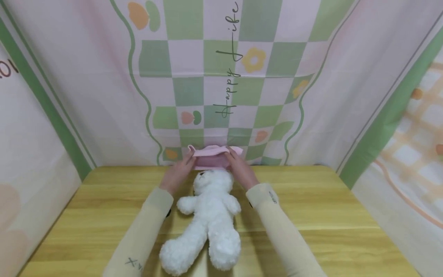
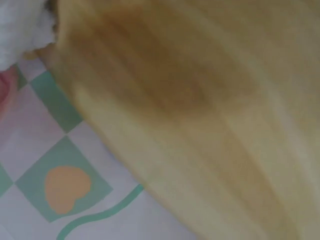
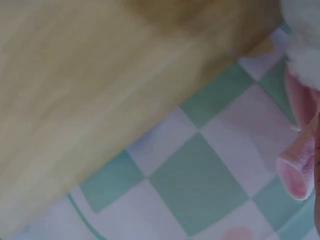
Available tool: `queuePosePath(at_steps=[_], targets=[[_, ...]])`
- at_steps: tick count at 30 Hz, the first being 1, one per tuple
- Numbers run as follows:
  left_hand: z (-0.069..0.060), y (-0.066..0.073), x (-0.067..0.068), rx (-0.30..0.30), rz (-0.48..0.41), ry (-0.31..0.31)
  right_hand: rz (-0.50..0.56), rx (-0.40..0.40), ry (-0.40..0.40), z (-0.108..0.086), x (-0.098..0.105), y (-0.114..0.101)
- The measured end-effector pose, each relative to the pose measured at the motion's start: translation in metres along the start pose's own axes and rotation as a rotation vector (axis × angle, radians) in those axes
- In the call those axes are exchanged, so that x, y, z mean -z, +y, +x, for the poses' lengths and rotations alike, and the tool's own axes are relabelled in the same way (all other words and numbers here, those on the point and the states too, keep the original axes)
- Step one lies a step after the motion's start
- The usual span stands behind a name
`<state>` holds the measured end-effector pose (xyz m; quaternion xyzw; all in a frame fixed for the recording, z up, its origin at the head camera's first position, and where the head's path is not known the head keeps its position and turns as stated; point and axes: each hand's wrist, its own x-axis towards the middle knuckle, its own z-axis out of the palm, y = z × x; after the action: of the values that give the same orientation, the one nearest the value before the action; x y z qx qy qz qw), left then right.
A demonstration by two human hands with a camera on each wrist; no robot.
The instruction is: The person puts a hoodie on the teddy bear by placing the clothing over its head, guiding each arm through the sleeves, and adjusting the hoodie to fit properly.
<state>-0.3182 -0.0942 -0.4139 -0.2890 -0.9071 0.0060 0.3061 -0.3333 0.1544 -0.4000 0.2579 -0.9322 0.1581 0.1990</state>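
A white fluffy stuffed toy (image 1: 214, 207) lies on the wooden table, legs toward me and head at the far edge. One dark eye shows on the left side of its head. Just beyond the head, a small pink doll garment (image 1: 212, 161) is spread between my hands. My left hand (image 1: 178, 173) pinches its left side, and my right hand (image 1: 242, 169) pinches the right side. In the right wrist view, a tube-like pink end of the garment (image 3: 295, 177) hangs beside the toy's white fur (image 3: 307, 45). The left wrist view catches only a sliver of pink.
The toy rests on a yellowish wooden table (image 1: 304, 215). Right behind its far edge hangs a green and white checkered cloth (image 1: 216, 90) with lettering. Printed curtains (image 1: 38, 134) flank the table on the left and right.
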Motion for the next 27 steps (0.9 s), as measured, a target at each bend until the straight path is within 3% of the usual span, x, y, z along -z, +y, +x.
queuePosePath(at_steps=[5, 11, 17, 19, 22, 27], targets=[[-0.004, 0.001, -0.011, -0.029, -0.021, -0.014, 0.073, -0.002, 0.001, -0.008, -0.007, 0.010], [-0.003, 0.006, -0.018, -0.008, -0.084, 0.014, 0.082, 0.002, 0.049, -0.011, -0.013, 0.017], [-0.002, 0.012, -0.022, 0.182, -0.326, 0.013, 0.020, 0.049, -0.001, -0.008, -0.021, 0.021], [-0.001, 0.014, -0.024, 0.216, -0.369, 0.000, 0.016, 0.041, -0.003, -0.008, -0.023, 0.022], [0.000, 0.015, -0.028, 0.192, -0.306, 0.011, -0.014, 0.018, 0.045, -0.009, -0.027, 0.021], [0.001, 0.017, -0.035, 0.084, -0.035, 0.054, -0.086, -0.018, 0.143, -0.011, -0.033, 0.019]])
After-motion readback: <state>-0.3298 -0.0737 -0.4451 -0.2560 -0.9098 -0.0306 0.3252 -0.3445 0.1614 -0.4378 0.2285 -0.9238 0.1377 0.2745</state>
